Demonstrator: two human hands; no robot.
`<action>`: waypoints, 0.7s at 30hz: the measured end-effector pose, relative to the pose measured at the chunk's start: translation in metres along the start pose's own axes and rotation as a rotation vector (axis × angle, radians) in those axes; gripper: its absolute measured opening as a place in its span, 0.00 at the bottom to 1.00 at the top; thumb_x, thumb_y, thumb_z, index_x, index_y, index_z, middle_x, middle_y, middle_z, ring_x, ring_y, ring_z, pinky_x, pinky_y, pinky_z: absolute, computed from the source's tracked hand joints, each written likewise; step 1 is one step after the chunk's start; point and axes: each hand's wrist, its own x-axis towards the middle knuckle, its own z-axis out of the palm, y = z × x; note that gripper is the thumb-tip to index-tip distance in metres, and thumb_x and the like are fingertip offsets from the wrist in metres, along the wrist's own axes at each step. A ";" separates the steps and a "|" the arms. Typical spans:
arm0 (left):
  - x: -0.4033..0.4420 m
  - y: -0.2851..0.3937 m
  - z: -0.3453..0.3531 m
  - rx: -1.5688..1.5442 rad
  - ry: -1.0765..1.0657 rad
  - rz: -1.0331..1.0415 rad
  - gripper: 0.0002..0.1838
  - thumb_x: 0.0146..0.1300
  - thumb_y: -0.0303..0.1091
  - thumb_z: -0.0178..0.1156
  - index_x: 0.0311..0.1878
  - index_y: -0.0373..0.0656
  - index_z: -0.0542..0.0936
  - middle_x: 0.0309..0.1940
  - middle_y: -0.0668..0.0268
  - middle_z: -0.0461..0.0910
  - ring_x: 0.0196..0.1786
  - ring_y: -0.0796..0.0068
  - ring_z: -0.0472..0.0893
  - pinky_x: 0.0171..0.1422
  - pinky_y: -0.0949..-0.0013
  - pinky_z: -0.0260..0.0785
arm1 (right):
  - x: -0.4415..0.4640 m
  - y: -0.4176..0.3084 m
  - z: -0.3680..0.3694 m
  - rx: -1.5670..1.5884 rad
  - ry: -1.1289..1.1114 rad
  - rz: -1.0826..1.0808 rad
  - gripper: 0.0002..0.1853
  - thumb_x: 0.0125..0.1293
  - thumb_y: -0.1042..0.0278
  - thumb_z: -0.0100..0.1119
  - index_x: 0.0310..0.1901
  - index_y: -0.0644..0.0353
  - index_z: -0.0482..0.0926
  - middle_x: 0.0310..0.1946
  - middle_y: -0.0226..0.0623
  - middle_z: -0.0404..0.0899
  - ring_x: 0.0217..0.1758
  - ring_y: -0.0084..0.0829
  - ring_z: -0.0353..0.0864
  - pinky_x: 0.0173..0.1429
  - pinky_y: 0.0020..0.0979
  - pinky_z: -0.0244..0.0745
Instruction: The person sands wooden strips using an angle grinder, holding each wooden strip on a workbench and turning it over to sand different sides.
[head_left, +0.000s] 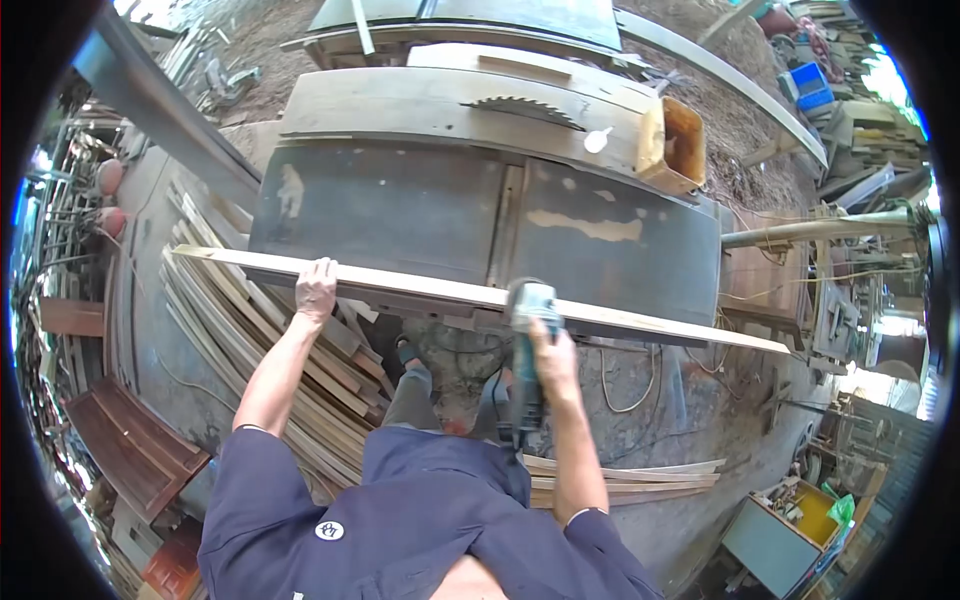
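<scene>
A long, thin wooden strip [430,287] lies along the near edge of the dark metal-topped table [390,200], its two ends reaching past the sides. My left hand [316,290] is closed over the strip left of centre, fingers on top. In my right hand [553,358] is a teal angle grinder [531,310], its body pointing back toward me. The grinder's head is over the strip, right of the middle. Its disc is partly hidden, and I cannot tell whether it touches the wood.
Behind the tabletop, a toothed circular saw blade [525,108] stands out of a wooden board, near a yellow plastic container [672,145]. Curved wooden strips [235,330] are stacked on the floor at left. A loose cable [630,405] hangs below the table.
</scene>
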 end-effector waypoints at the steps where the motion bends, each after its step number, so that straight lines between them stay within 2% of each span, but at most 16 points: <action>1: 0.000 0.001 -0.006 -0.026 0.008 -0.002 0.16 0.60 0.28 0.59 0.51 0.38 0.82 0.49 0.59 0.82 0.55 0.60 0.82 0.59 0.61 0.76 | -0.007 -0.022 0.036 -0.153 -0.024 -0.011 0.42 0.63 0.28 0.63 0.54 0.69 0.80 0.45 0.50 0.86 0.47 0.38 0.86 0.53 0.39 0.80; 2: -0.002 -0.002 -0.005 -0.020 0.007 -0.011 0.16 0.60 0.28 0.59 0.51 0.38 0.82 0.49 0.59 0.82 0.55 0.60 0.82 0.59 0.61 0.76 | -0.006 -0.025 0.073 -0.216 -0.057 -0.025 0.45 0.61 0.25 0.62 0.55 0.70 0.79 0.46 0.54 0.86 0.50 0.43 0.87 0.56 0.41 0.80; 3: -0.002 -0.005 -0.002 -0.059 0.004 0.001 0.16 0.60 0.28 0.58 0.51 0.37 0.81 0.48 0.59 0.82 0.54 0.59 0.82 0.59 0.61 0.77 | -0.019 -0.053 0.103 -0.287 -0.075 -0.058 0.42 0.64 0.28 0.62 0.57 0.68 0.79 0.47 0.51 0.85 0.51 0.40 0.86 0.56 0.40 0.79; 4: -0.002 -0.007 0.000 -0.101 -0.001 0.015 0.16 0.60 0.28 0.58 0.51 0.37 0.81 0.48 0.58 0.81 0.54 0.59 0.82 0.58 0.61 0.77 | -0.022 -0.069 0.130 -0.257 -0.182 -0.009 0.45 0.62 0.26 0.61 0.57 0.69 0.78 0.50 0.55 0.85 0.56 0.44 0.85 0.60 0.41 0.78; 7: -0.002 -0.009 -0.001 -0.124 0.017 0.016 0.15 0.60 0.28 0.58 0.51 0.37 0.81 0.47 0.58 0.81 0.53 0.58 0.82 0.57 0.61 0.78 | -0.020 -0.080 0.193 -0.319 -0.308 -0.042 0.52 0.59 0.21 0.61 0.57 0.75 0.75 0.46 0.61 0.85 0.50 0.46 0.88 0.53 0.42 0.82; 9: 0.000 -0.008 -0.006 -0.133 0.028 0.028 0.15 0.60 0.28 0.57 0.51 0.37 0.81 0.46 0.58 0.82 0.52 0.59 0.82 0.56 0.62 0.78 | -0.026 -0.083 0.200 -0.329 -0.346 -0.027 0.52 0.59 0.22 0.61 0.57 0.77 0.74 0.47 0.64 0.84 0.53 0.50 0.87 0.56 0.44 0.80; 13: -0.006 -0.011 0.004 -0.090 -0.031 0.032 0.19 0.60 0.25 0.58 0.55 0.34 0.83 0.53 0.54 0.84 0.57 0.57 0.83 0.62 0.60 0.78 | -0.031 -0.057 0.149 -0.322 -0.275 0.003 0.52 0.58 0.23 0.62 0.57 0.77 0.75 0.48 0.66 0.83 0.56 0.53 0.85 0.61 0.44 0.77; 18: -0.009 -0.009 0.005 -0.119 -0.087 -0.022 0.22 0.58 0.22 0.56 0.57 0.34 0.82 0.56 0.52 0.82 0.59 0.51 0.81 0.65 0.57 0.75 | -0.046 -0.026 0.005 -0.272 -0.015 0.100 0.48 0.59 0.24 0.62 0.57 0.72 0.78 0.50 0.58 0.84 0.57 0.47 0.85 0.62 0.42 0.76; 19: -0.013 -0.013 0.014 -0.099 -0.081 -0.010 0.22 0.58 0.21 0.55 0.58 0.34 0.82 0.57 0.52 0.82 0.59 0.52 0.81 0.66 0.57 0.75 | -0.044 -0.012 -0.023 -0.255 0.062 0.103 0.47 0.59 0.23 0.62 0.55 0.70 0.80 0.47 0.54 0.86 0.55 0.43 0.86 0.60 0.40 0.78; 21: -0.013 -0.013 0.018 -0.089 -0.083 -0.027 0.22 0.59 0.20 0.55 0.58 0.34 0.82 0.56 0.54 0.83 0.59 0.52 0.81 0.66 0.58 0.75 | -0.033 0.019 -0.081 -0.167 0.165 0.098 0.42 0.62 0.27 0.65 0.52 0.68 0.82 0.41 0.45 0.87 0.43 0.31 0.86 0.47 0.32 0.80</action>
